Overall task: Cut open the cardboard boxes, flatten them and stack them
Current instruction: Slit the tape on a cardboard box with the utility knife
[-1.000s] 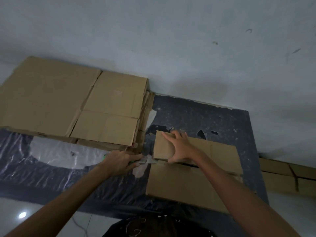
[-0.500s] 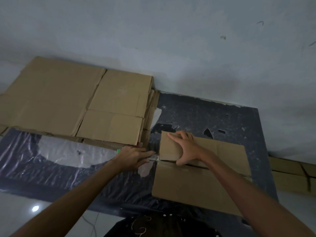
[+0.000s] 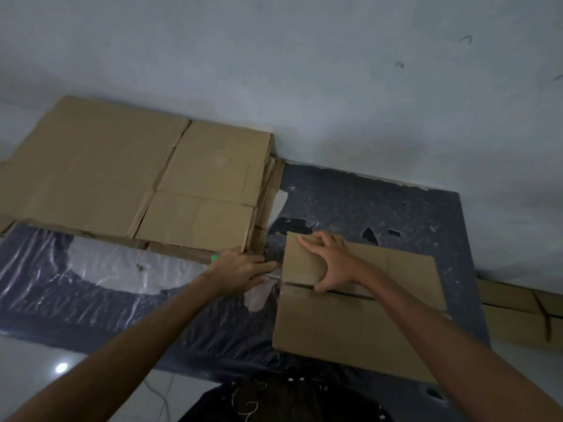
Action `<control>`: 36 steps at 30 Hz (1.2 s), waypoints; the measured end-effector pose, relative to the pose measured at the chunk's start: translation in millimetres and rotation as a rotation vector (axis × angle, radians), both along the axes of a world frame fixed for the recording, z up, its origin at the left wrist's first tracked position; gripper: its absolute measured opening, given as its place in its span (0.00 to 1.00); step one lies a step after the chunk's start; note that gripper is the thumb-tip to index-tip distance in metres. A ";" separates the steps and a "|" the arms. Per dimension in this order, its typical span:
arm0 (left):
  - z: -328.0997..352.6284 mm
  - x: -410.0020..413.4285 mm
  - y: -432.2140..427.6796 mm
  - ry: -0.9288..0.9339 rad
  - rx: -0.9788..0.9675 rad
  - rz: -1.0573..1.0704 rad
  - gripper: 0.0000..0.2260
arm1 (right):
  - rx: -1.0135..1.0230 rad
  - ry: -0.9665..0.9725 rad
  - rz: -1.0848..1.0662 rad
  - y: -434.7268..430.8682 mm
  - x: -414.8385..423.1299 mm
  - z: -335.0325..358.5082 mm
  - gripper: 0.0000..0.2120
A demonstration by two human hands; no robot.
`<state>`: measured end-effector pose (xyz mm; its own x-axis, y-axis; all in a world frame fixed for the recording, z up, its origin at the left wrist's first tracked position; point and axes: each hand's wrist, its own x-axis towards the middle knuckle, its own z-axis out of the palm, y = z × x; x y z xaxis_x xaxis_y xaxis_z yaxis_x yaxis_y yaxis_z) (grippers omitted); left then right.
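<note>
A closed brown cardboard box lies on a dark mat, its top seam running left to right. My right hand presses flat on the box's far flap, thumb at the seam. My left hand grips a cutter with a green end; its blade tip sits at the left end of the seam. A stack of flattened cardboard lies at the left against the wall.
The dark mat is partly covered by crinkled clear plastic at the left. More flat cardboard lies at the right by the wall. White tile floor shows at the lower left.
My left hand has moved right with the cutter, from beside the box to the left end of the seam. My right hand stays on the flap.
</note>
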<state>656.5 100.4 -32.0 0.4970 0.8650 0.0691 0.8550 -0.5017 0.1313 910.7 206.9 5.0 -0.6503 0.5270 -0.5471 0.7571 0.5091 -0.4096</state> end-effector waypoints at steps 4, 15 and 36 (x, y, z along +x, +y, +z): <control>3.3 -25.5 -24.4 -0.064 -0.146 0.074 0.30 | -0.005 0.053 -0.064 0.2 7.5 -1.8 0.42; 15.6 13.3 -13.6 -0.190 -0.541 0.217 0.19 | 0.386 0.165 -0.288 -52.0 -5.6 -15.4 0.15; 34.9 9.5 -1.2 -0.097 -0.775 0.128 0.17 | 0.231 0.297 -0.560 -115.1 -27.2 -10.5 0.11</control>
<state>666.0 99.2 2.9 0.4134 0.7342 -0.5386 0.8666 -0.1355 0.4803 883.4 91.9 -5.5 -0.3504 0.9104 -0.2200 0.8039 0.1718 -0.5694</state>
